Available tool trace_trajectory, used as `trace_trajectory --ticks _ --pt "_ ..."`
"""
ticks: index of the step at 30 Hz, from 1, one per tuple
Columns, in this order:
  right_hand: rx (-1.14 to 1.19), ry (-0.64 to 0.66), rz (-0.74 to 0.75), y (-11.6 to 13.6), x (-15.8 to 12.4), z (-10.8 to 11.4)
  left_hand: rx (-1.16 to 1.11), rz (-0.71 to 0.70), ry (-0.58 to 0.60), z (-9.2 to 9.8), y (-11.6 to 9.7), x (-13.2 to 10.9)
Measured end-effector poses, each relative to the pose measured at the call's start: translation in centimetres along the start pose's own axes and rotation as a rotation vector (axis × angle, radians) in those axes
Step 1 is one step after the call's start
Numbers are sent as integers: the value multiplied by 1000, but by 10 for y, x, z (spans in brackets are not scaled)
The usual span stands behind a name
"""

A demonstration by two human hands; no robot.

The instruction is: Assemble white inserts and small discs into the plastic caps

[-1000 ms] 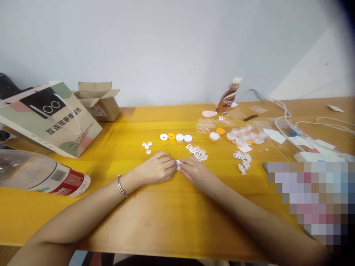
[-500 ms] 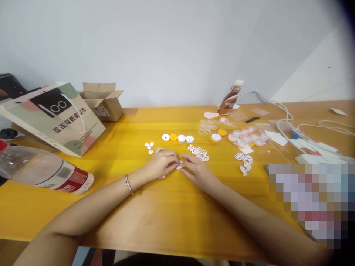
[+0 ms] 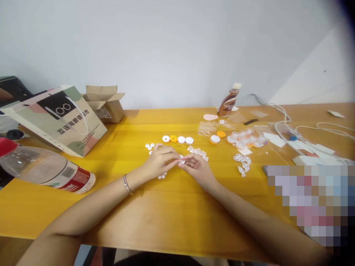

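Observation:
Over the middle of the table, my left hand (image 3: 161, 162) pinches a small white plastic piece (image 3: 181, 159) between thumb and fingertips. From the other side, my right hand (image 3: 199, 170) grips the same piece with thumb and forefinger; its other fingers curl loosely. The piece's exact shape is mostly hidden by the fingertips. Just beyond my hands are white openwork pieces (image 3: 197, 151), partly covered by the right fingers. Small white knobbed discs (image 3: 149, 146) lie past my left hand, and a few small white pieces (image 3: 162, 176) lie under its wrist side.
White and orange round cases (image 3: 181, 140) form a row behind my hands. Clear rings (image 3: 207, 128), a heap of clear and orange parts (image 3: 246, 138) and more openwork pieces (image 3: 242, 162) lie rightward. A large bottle (image 3: 69, 173), paper bag (image 3: 74, 122), carton (image 3: 109, 107) and brown drink bottle (image 3: 229, 101) stand around.
Both hands have lifted slightly with the small white piece between them, and my right fingers have curled more. More of the small white pieces beneath my left hand show. The view has shifted a little.

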State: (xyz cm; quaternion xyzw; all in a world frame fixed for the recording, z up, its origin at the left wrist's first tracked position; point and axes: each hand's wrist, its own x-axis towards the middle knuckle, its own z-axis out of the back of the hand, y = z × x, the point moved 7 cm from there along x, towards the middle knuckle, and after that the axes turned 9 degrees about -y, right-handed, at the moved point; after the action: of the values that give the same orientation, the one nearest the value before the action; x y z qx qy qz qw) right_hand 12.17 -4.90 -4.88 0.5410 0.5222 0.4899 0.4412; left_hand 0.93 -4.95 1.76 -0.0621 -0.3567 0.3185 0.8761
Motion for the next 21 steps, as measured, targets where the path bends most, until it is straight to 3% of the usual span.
trace_trajectory --ticks 3,7,9,14,21 --pt "-24 -30 -21 -1 1 3 -69 43 85 12 5 1" --pt "-67 -51 -30 -5 3 6 -142 85 481 17 21 -19" --pt "-73 -30 -41 -8 4 5 -149 121 575 21 33 -32" --pt "-99 8 -47 -13 6 4 -161 236 577 22 55 -47" --pt "-95 75 -32 -13 6 3 -207 312 560 11 60 -50"
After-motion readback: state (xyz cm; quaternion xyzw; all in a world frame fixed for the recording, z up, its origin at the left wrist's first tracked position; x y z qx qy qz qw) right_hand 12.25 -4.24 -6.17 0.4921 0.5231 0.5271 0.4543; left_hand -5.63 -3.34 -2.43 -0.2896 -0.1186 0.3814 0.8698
